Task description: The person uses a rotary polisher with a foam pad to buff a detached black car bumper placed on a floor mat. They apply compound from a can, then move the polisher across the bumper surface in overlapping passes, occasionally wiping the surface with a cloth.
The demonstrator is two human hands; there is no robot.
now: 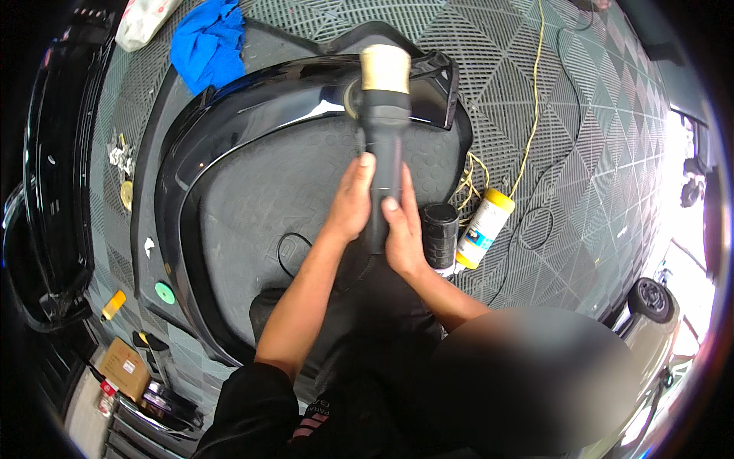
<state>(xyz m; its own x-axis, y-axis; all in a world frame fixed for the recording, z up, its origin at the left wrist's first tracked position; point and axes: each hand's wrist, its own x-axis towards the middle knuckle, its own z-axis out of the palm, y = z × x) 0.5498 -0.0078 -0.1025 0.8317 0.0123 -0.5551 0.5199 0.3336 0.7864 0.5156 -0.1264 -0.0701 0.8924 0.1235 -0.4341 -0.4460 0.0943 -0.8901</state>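
Observation:
Both of my hands are wrapped around the long dark body of a power polisher [384,138]. My left hand [353,195] grips it from the left side, a little farther forward. My right hand [405,233] is closed on its right side, nearer to me. The polisher's pale gold head end [385,69] points away from me, over a glossy black curved car body panel [229,126]. A round pad edge [352,99] shows beside the head, at the panel's surface. Whether it presses on the panel I cannot tell.
The panel lies on a black floor mat [260,183]. To the right stand a black cylindrical container [440,233] and a white canister with yellow ends [486,228]. Yellow cord [535,107] trails over grey tiles. A blue cloth [208,46], green disc [164,292] and cardboard box [125,369] lie left.

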